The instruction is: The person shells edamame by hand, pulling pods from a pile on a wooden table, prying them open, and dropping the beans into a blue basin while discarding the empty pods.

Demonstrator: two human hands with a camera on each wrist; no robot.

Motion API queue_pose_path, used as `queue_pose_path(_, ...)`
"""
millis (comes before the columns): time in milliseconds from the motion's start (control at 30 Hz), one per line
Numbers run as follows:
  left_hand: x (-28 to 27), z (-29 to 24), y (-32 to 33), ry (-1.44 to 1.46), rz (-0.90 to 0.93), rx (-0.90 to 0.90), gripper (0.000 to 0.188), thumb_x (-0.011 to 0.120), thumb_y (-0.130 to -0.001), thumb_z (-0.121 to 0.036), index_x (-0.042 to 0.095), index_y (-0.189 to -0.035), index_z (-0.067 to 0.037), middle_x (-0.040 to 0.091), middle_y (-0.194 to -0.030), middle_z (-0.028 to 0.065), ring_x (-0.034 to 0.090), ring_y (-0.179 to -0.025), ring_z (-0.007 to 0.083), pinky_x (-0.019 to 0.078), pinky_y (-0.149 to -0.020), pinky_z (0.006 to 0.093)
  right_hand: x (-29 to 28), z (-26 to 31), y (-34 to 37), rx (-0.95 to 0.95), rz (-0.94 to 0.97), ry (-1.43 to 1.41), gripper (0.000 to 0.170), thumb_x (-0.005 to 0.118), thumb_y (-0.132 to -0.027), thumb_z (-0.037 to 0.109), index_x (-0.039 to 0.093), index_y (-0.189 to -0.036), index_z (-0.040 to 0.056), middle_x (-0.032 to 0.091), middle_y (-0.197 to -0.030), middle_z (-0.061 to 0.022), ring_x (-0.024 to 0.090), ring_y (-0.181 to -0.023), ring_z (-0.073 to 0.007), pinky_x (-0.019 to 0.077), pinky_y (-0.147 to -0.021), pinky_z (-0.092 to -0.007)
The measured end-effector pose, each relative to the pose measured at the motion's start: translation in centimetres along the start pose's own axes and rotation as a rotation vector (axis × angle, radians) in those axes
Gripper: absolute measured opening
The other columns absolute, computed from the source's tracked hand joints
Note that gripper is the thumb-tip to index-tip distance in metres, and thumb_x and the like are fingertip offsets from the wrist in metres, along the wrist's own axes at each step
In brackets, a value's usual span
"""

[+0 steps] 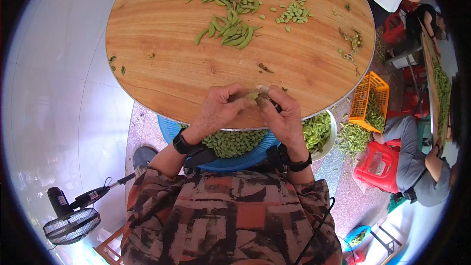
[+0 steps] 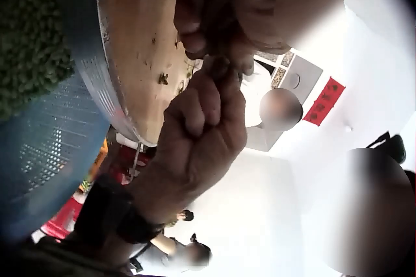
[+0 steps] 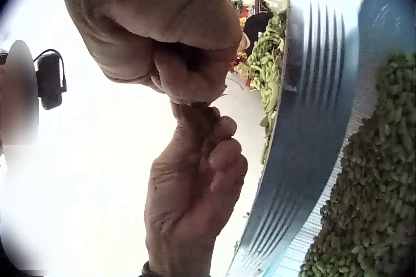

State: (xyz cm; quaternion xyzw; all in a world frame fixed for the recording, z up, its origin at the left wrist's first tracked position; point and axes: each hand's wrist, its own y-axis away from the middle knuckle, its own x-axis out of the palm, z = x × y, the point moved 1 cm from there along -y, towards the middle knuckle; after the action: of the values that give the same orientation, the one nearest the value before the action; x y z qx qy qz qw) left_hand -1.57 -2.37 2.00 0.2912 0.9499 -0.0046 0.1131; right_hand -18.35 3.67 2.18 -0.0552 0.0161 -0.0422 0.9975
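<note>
You had a small, pale green bean pod (image 1: 253, 95) pinched between your left hand (image 1: 221, 108) and right hand (image 1: 283, 117), just over the near part of the wooden table (image 1: 169, 71), its outline mostly hidden.

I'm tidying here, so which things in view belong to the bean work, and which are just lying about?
Belonging, it seems:
- round table
- bean pods
- loose beans
- blue basket

Apparently just about:
- fan
- leaf bits
- dark scrap
</note>
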Motion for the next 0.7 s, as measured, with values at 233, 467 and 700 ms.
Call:
queue_pose_path(233,-0.2,0.9,-0.8,0.42,0.163,-0.277,0.02,0.056,-0.096,-0.022,0.063,-0.098,-0.004,0.055,-0.068,-0.0037,0.047,-0.057,0.0028,0.0359,-0.05,0.0188,0.4,-1.1,-0.3,0.009,-0.023,0.098,0.016,0.055,-0.085,-0.001,0.062,-0.099,-0.001,0.052,-0.075,-0.0096,0.052,-0.066,-0.0179,0.0423,-0.061,-0.0283)
queue_pose_path(467,1.8,1.1,-0.5,0.956,0.019,-0.351,0.019,0.044,-0.094,-0.008,0.053,-0.111,-0.006,0.057,-0.092,0.0005,0.051,-0.071,0.0066,0.041,-0.058,0.0214,2.1,-0.3,0.0,-0.236,-0.188,0.467,0.016,0.057,-0.083,-0.001,0.061,-0.099,-0.0027,0.055,-0.084,-0.016,0.059,-0.072,-0.0307,0.0478,-0.064,-0.0358)
queue_pose_path(700,2.5,2.0,-0.7,1.025,0.067,-0.334,0.022,0.042,-0.091,-0.007,0.056,-0.109,-0.006,0.06,-0.091,-0.0001,0.056,-0.072,0.0077,0.0445,-0.059,0.0224,1.9,0.0,-0.1,-0.318,-0.174,0.522,0.021,0.057,-0.083,-0.004,0.062,-0.103,-0.002,0.056,-0.086,-0.0149,0.06,-0.072,-0.0289,0.0492,-0.06,-0.0345)
